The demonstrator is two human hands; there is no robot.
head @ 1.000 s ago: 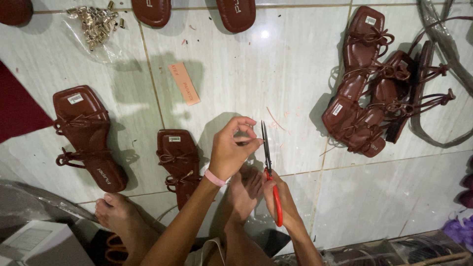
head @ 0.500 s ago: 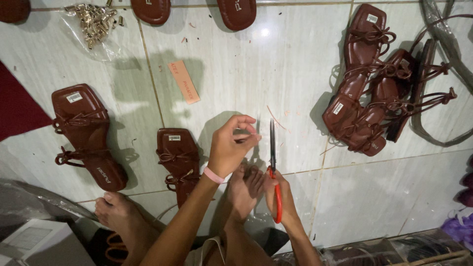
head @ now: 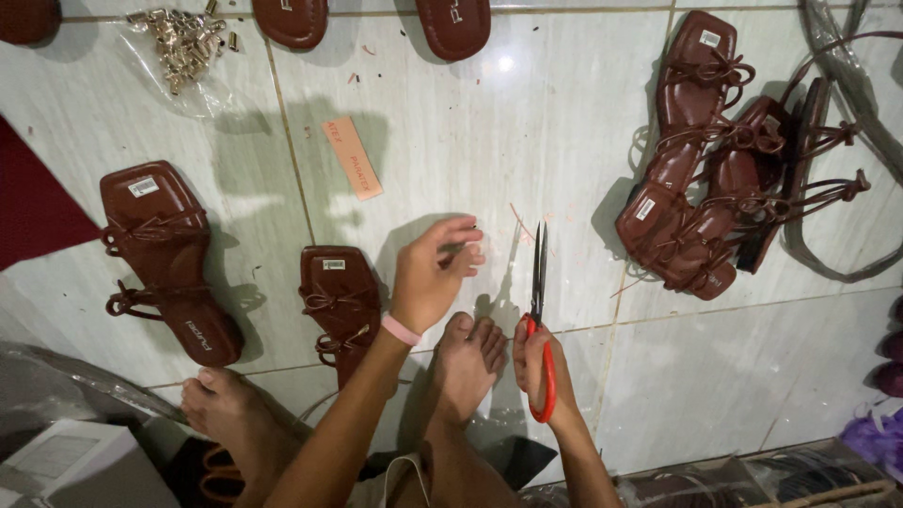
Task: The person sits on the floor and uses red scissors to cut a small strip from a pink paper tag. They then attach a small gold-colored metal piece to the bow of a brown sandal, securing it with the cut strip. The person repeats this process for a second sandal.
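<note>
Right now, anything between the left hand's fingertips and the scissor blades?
Nothing visible. The left hand is raised with fingertips pinched, just left of the scissors that the right hand holds by the red handles, blades pointing up. Only bare floor tile shows in the gap between them.

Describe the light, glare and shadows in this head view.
Head view: a bright glare spot shines on the glossy tile floor near the top; the left hand and the scissors in the right hand cast soft shadows on the tiles; bottom corners fall dark; focus is sharp.
</note>
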